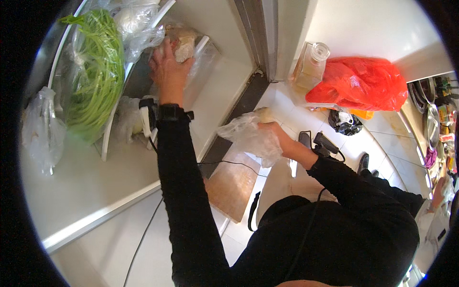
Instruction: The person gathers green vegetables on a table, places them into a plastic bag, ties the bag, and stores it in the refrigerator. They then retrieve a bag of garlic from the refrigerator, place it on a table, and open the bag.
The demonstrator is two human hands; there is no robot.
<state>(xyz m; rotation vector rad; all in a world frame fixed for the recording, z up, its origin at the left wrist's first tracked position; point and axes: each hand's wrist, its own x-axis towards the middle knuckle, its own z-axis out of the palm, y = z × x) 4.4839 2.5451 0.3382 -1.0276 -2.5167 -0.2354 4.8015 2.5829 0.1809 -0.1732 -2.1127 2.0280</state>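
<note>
My left hand [169,68] reaches into an open refrigerator's rack, its thumb and fingers spread around a pale bagged package [185,48]. Whether it grips the package I cannot tell. Lower down, my right hand [278,138] is shut on a crumpled clear plastic bag [252,138]; something pale yellowish shows at the bag's far end. Left of my left hand, a clear bag of long green vegetable stalks [96,75] lies on a white-edged shelf. Beside the stalks sits another bag with a round white thing [138,19].
A knotted clear bag [43,131] hangs at the far left. At the right stand a glass bottle [312,64] and a red plastic bag [358,84], with a black bag [345,122] below. A brown board [229,190] and thin cables lie near my legs. Another person's shoe [364,163] shows on the tiles.
</note>
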